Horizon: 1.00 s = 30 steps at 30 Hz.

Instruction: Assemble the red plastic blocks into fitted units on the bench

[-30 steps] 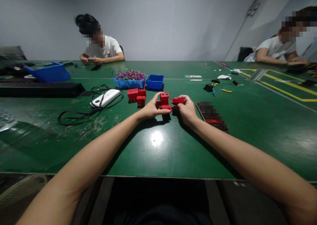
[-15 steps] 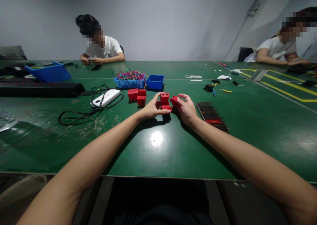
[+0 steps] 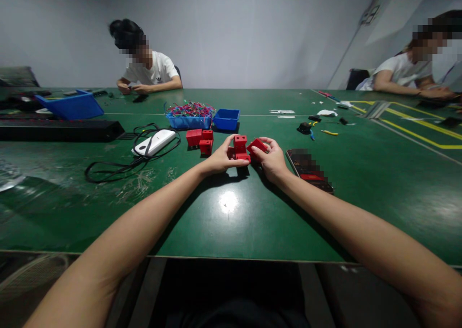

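My left hand (image 3: 222, 158) is closed around a stepped stack of red blocks (image 3: 240, 144) with small holes, thumb along its near side. Just to its right, my right hand (image 3: 272, 158) pinches another red block (image 3: 258, 146), which is tilted beside the stack; whether the two touch I cannot tell. Left of my left hand, a group of red blocks (image 3: 195, 137) stands on the green table (image 3: 231, 232).
Behind the blocks are a blue bin of coloured wires (image 3: 189, 121) and a smaller blue bin (image 3: 226, 119). A white device (image 3: 155, 143) with a black cable lies left, a phone (image 3: 306, 169) right. Pliers (image 3: 312, 132) lie farther right. Two people sit across the table.
The red block in my right hand has been turned, so a broader flat face now shows. My left hand and its stack stay in place.
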{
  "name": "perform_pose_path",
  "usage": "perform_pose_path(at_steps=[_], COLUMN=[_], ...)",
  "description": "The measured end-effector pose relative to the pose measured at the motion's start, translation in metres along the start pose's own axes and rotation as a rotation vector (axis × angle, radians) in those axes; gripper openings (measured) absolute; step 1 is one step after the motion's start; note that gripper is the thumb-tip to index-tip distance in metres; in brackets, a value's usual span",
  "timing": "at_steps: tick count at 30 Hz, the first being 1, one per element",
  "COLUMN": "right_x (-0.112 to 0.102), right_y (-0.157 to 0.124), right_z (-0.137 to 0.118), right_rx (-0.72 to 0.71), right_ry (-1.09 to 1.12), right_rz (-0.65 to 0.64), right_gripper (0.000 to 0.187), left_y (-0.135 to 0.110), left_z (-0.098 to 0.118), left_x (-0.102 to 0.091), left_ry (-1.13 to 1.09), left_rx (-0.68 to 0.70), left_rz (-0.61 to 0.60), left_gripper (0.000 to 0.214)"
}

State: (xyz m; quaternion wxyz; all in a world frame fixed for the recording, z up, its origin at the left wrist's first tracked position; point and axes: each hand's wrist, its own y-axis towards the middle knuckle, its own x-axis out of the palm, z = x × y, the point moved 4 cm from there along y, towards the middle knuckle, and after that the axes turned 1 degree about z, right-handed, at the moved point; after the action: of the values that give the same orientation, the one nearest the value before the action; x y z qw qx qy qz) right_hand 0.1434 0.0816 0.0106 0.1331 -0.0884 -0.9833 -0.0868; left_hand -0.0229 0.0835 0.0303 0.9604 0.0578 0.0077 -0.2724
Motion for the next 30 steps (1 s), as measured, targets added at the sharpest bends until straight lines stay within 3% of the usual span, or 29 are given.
perform_pose_path(at_steps=[13,27,30], right_x=[0.0,-0.002,-0.001], right_y=[0.001,0.004,0.006], right_z=[-0.006,-0.004,0.003], right_rx=[-0.092,-0.117,-0.047], right_ry=[-0.098,-0.144,-0.069], right_rz=[0.038,0.06,0.062], right_gripper=[0.032,0.027,0.032], left_y=[0.001,0.001,0.001], left_z=[-0.002,-0.001,-0.002], left_x=[-0.001,0.0,0.0], left_ry=[-0.025,-0.006,-0.003], left_rx=[-0.01,-0.008,0.001], left_rz=[0.008,0.005,-0.001], left_gripper=[0.111,0.111,0.109])
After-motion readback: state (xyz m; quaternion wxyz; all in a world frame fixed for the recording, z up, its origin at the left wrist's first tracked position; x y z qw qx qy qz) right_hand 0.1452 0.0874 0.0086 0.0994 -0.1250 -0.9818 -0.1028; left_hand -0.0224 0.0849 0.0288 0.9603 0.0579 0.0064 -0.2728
